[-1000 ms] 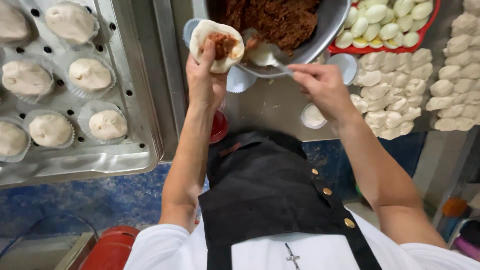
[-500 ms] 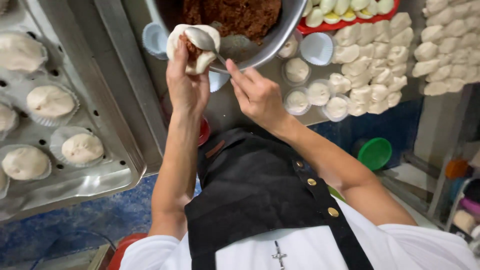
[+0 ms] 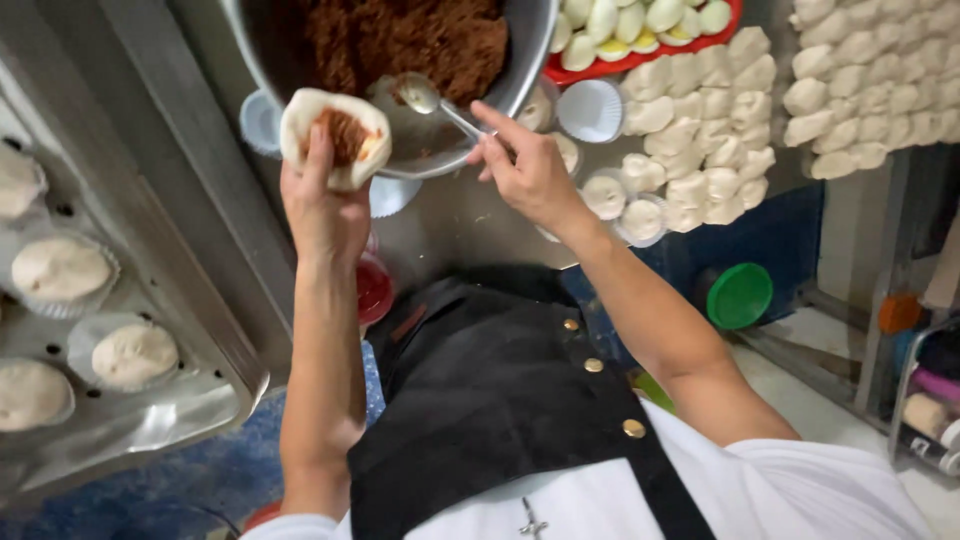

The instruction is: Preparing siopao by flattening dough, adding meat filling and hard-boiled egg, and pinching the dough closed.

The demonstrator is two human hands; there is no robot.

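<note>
Dough round (image 3: 335, 135), cupped open-side-up in left hand (image 3: 322, 215), upper left of centre, brown filling showing inside; filled buns on perforated tray (image 3: 190, 395) at far left. Spoon (image 3: 432, 102), pinched by right hand (image 3: 530, 175), bowl end pointing left over steel bowl (image 3: 525, 60), just right of the dough; dough pieces (image 3: 700, 130) upper right

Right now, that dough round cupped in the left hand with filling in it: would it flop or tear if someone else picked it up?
Probably floppy: the dough round curls around the left hand rather than lying flat. It may tear or spill if pinched, since the brown filling sits in an open hollow. It looks light, held up by the fingers alone.
</note>
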